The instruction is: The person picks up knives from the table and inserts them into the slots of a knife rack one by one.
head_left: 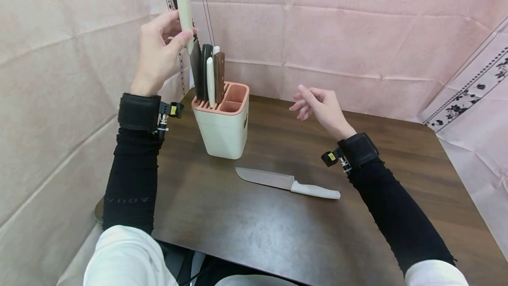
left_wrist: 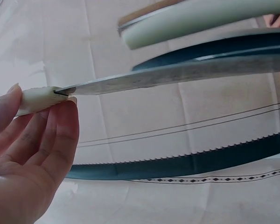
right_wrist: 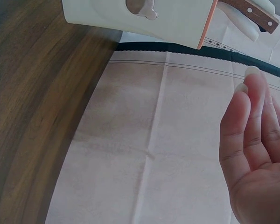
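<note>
My left hand [head_left: 160,47] grips the pale green handle [head_left: 184,5] of a knife, thumb on one side, curled fingers on the other. The blade [left_wrist: 177,77] points down at the slots of the knife block [head_left: 220,131], a cream holder with an orange top. Several knives stand in it, with black, white and brown wooden handles [head_left: 219,76]. My right hand [head_left: 317,105] hovers to the right of the block, fingers loosely bent, holding nothing. On the table between block and right forearm lies a white-handled knife [head_left: 315,190], its broad blade pointing left.
The brown wooden table [head_left: 258,228] has its near edge by my lap. Pinkish cloth [head_left: 337,34] hangs behind it and along the left side, close to my left arm. Two open orange compartments [head_left: 237,92] take up the block's right part.
</note>
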Demonstrator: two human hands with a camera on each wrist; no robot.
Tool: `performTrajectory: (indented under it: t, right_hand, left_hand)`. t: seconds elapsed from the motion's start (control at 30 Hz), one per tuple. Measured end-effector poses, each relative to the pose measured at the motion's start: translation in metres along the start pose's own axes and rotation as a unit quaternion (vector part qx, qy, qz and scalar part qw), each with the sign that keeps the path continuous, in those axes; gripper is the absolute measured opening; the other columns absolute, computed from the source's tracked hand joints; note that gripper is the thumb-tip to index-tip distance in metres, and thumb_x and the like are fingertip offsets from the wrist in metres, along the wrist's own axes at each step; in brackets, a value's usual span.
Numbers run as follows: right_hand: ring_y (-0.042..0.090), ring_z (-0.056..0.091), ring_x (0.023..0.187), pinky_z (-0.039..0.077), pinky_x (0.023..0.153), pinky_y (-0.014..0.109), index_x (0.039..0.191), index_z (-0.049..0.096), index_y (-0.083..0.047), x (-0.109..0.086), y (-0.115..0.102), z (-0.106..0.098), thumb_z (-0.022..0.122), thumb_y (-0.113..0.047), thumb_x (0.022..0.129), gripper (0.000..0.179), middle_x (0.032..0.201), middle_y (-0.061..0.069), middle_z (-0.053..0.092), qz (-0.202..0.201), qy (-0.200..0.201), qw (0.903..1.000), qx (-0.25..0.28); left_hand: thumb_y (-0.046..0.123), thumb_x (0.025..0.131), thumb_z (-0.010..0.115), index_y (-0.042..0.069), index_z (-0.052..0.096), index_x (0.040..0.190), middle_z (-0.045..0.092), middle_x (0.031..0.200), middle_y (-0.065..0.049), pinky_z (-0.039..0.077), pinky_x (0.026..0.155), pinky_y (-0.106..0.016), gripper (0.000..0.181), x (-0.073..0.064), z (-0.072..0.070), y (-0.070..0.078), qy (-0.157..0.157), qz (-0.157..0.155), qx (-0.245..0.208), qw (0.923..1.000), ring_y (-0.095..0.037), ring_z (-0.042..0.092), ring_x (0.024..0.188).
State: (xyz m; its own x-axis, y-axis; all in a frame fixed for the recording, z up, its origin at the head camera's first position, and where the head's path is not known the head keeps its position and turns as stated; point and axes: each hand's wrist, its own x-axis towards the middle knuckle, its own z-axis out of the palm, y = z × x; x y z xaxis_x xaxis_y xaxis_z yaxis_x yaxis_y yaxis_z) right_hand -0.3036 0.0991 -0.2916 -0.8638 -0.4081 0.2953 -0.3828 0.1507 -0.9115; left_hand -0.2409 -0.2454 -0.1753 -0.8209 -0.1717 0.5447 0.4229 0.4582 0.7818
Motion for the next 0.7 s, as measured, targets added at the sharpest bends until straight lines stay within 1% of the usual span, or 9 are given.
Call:
performTrajectory:
  t: [0.07, 0.17, 0.23, 0.3, 0.4, 0.47, 0.6, 0.7]
  right_hand:
    - [0.024, 0.065, 0.061, 0.056, 0.061, 0.029, 0.1, 0.068, -0.003, -0.001, 0.001, -0.001, 0.053, -0.04, 0.098, 0.04, 0.081, 0.007, 0.075, 0.001, 0.002, 1.0, 0.001]
    - [0.025, 0.065, 0.062, 0.056, 0.061, 0.03, 0.1, 0.068, -0.003, -0.002, 0.002, -0.002, 0.053, -0.04, 0.098, 0.04, 0.082, 0.008, 0.075, 0.002, 0.003, 1.0, 0.001]
    - [0.026, 0.065, 0.062, 0.056, 0.061, 0.03, 0.1, 0.068, -0.003, -0.003, 0.003, -0.002, 0.052, -0.039, 0.098, 0.04, 0.082, 0.009, 0.075, 0.001, 0.004, 1.0, 0.001]
    - [0.026, 0.065, 0.062, 0.056, 0.061, 0.031, 0.1, 0.068, -0.003, -0.004, 0.004, -0.003, 0.052, -0.039, 0.099, 0.04, 0.083, 0.011, 0.075, 0.0, 0.004, 1.0, 0.0]
    - [0.026, 0.066, 0.062, 0.056, 0.061, 0.031, 0.1, 0.067, -0.003, -0.005, 0.006, -0.005, 0.051, -0.039, 0.099, 0.04, 0.083, 0.011, 0.075, -0.002, 0.004, 1.0, -0.002]
    - [0.025, 0.066, 0.062, 0.056, 0.061, 0.031, 0.101, 0.067, -0.003, -0.006, 0.008, -0.007, 0.05, -0.039, 0.099, 0.04, 0.084, 0.009, 0.075, -0.003, 0.002, 1.0, -0.004]
    - [0.024, 0.066, 0.062, 0.056, 0.061, 0.03, 0.101, 0.067, -0.004, -0.007, 0.01, -0.01, 0.05, -0.04, 0.099, 0.04, 0.082, 0.006, 0.075, -0.003, 0.001, 1.0, -0.006]
    - [0.024, 0.066, 0.062, 0.056, 0.061, 0.03, 0.1, 0.067, -0.004, -0.007, 0.011, -0.012, 0.05, -0.04, 0.099, 0.039, 0.081, 0.005, 0.075, -0.004, 0.002, 1.0, -0.004]
  left_hand:
    - [0.009, 0.094, 0.059, 0.009, 0.059, 0.128, 0.07, 0.116, -0.008, 0.047, 0.088, -0.025, 0.034, 0.001, 0.0, -0.005, 0.0, -0.006, 0.003, 1.0, -0.009, 0.063, 0.097]
    - [0.007, 0.094, 0.059, 0.007, 0.059, 0.127, 0.07, 0.116, -0.009, 0.048, 0.085, -0.023, 0.033, 0.001, 0.001, -0.015, -0.006, -0.011, 0.011, 0.9999, -0.01, 0.063, 0.095]
    - [0.007, 0.094, 0.059, 0.007, 0.059, 0.127, 0.07, 0.117, -0.01, 0.049, 0.081, -0.022, 0.033, 0.0, 0.002, -0.021, -0.016, -0.019, 0.025, 0.9994, -0.009, 0.064, 0.092]
    - [0.009, 0.095, 0.059, 0.008, 0.059, 0.128, 0.069, 0.119, -0.011, 0.049, 0.08, -0.021, 0.033, -0.001, 0.003, -0.026, -0.029, -0.024, 0.052, 0.998, -0.009, 0.064, 0.092]
    - [0.012, 0.096, 0.058, 0.008, 0.057, 0.13, 0.067, 0.124, -0.013, 0.05, 0.084, -0.024, 0.035, -0.004, 0.004, -0.033, -0.053, -0.035, 0.099, 0.9931, -0.011, 0.064, 0.099]
    - [0.012, 0.096, 0.058, 0.007, 0.056, 0.13, 0.066, 0.124, -0.015, 0.049, 0.089, -0.027, 0.034, -0.005, 0.004, -0.037, -0.063, -0.035, 0.124, 0.9896, -0.015, 0.064, 0.104]
    - [0.01, 0.095, 0.058, 0.003, 0.058, 0.126, 0.067, 0.12, -0.02, 0.047, 0.09, -0.033, 0.032, -0.007, 0.004, -0.042, -0.077, -0.039, 0.151, 0.9848, -0.023, 0.063, 0.103]
    - [0.009, 0.094, 0.059, 0.001, 0.057, 0.126, 0.066, 0.12, -0.023, 0.046, 0.095, -0.039, 0.033, -0.01, 0.004, -0.046, -0.098, -0.051, 0.161, 0.9806, -0.029, 0.063, 0.105]
